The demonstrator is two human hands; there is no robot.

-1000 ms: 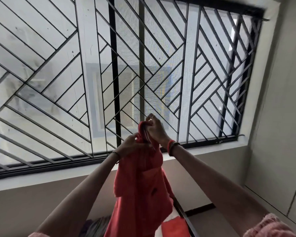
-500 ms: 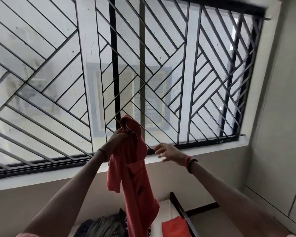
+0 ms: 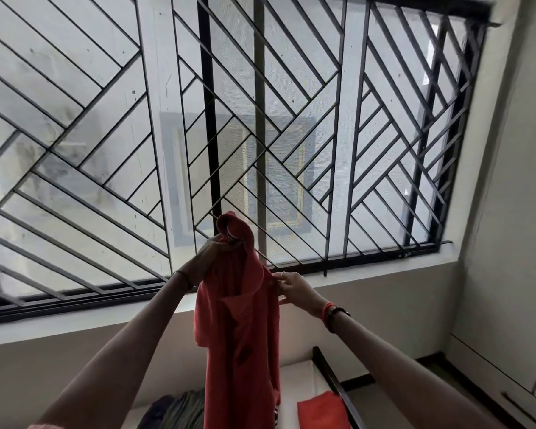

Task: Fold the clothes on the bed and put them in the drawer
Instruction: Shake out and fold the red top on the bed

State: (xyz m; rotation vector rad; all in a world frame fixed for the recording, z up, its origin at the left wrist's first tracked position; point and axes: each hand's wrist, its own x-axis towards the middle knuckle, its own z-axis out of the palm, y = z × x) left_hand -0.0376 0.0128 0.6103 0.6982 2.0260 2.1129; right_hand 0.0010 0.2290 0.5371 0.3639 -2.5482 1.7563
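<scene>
Now, red garment point(image 3: 239, 320): hangs lengthwise above the bed point(image 3: 297, 382), lifted so it drapes straight.
Left hand point(image 3: 212, 257): your fingers curl round the bunched top, carrying the weight.
Right hand point(image 3: 293, 287): your fingertips pinch the side edge, likely to spread it for folding.
Drawer: not in view.

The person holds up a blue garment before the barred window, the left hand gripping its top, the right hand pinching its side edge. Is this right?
Not quite. The head view shows that the garment is red, not blue. The rest stands: it is held up before the barred window, the left hand gripping its top, the right hand pinching its side edge.
</scene>
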